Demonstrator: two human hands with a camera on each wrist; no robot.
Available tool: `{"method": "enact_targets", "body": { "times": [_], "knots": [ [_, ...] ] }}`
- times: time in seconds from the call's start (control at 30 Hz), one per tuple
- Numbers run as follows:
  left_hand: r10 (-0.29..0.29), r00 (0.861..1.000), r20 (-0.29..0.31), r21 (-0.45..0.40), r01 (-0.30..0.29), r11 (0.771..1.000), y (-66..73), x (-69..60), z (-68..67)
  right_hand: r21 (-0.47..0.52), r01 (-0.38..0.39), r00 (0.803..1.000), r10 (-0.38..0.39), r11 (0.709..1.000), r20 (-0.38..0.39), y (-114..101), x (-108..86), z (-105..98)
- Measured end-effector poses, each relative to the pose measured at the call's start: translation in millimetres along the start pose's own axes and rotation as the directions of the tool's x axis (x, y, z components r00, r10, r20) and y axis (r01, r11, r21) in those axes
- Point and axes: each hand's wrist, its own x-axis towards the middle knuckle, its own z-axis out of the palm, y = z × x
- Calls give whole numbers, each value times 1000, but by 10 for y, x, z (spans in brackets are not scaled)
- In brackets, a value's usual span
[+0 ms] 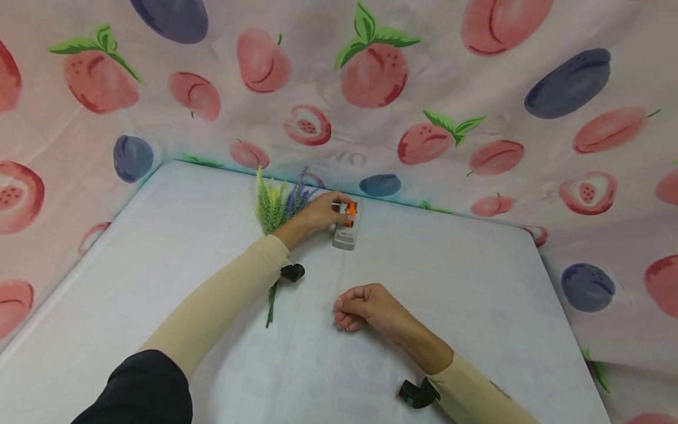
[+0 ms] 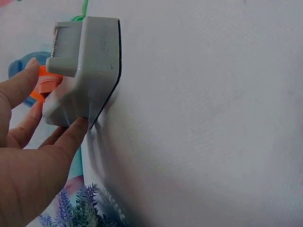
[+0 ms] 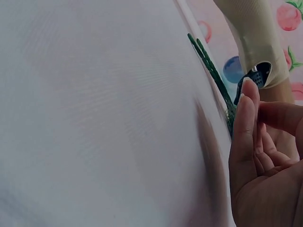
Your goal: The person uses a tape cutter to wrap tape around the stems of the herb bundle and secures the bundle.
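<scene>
Near the back edge, my left hand point(image 1: 320, 211) is at a grey tape dispenser point(image 1: 345, 238) with an orange hub point(image 1: 350, 213). In the left wrist view, thumb and forefinger pinch at the orange hub while other fingers touch the side of the grey body point(image 2: 102, 61). My right hand point(image 1: 373, 309) hovers over the front middle of the table, thumb and forefinger tips together, the other fingers curled. Nothing shows between its fingertips point(image 3: 244, 106). Artificial flower stems, yellow-green point(image 1: 271, 206) and purple point(image 1: 298, 197), lie beneath the left forearm, which hides their middle.
A white-covered table point(image 1: 450, 277) spreads under both hands. Fruit-patterned cloth point(image 1: 318, 65) hangs behind it and along its sides. The dark green stem ends point(image 1: 271, 306) point toward the front. Each sleeve bears a small black wrist camera point(image 1: 292, 272).
</scene>
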Motion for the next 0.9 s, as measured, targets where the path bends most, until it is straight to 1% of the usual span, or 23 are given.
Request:
{"method": "enact_targets", "body": {
  "times": [0.1, 0.23, 0.33, 0.4, 0.43, 0.53, 0.6, 0.67, 0.73, 0.83, 0.9],
  "knots": [
    [-3, 1000, 7, -2, 3, 1000, 2, -23, -4, -12, -12, 1000, 13, 1000, 11, 25, 3, 4],
    [10, 1000, 21, -3, -10, 1000, 35, -79, -42, -26, -20, 1000, 20, 999, 18, 29, 12, 13],
    [20, 999, 29, 25, -21, 999, 80, -150, -118, -34, -13, 1000, 14, 999, 22, 10, 6, 13],
    [21, 999, 35, 64, -23, 998, 116, -216, -189, -41, -10, 1000, 11, 999, 27, -13, -4, 11],
    [24, 999, 44, 70, -27, 997, 134, -254, -227, -44, -10, 1000, 11, 999, 29, -23, -10, 8],
    [49, 997, 63, 111, -56, 992, 193, -405, -344, -55, -8, 999, 10, 998, 35, -43, -17, 1],
    [77, 994, 72, 137, -86, 987, 209, -512, -418, -62, -4, 999, 6, 998, 37, -39, -16, -9],
    [112, 990, 83, 162, -124, 979, 198, -624, -486, -66, -1, 999, 4, 998, 36, -30, -16, -17],
    [125, 988, 95, 194, -142, 971, 154, -732, -548, -68, -3, 999, 6, 998, 32, -20, -21, -22],
    [115, 983, 142, 200, -142, 969, 49, -916, -635, -62, -9, 1000, 11, 998, 29, -4, -37, -28],
    [84, 981, 174, 199, -119, 973, -36, -1043, -687, -58, -11, 999, 13, 998, 29, 5, -49, -31]
  ]
}}
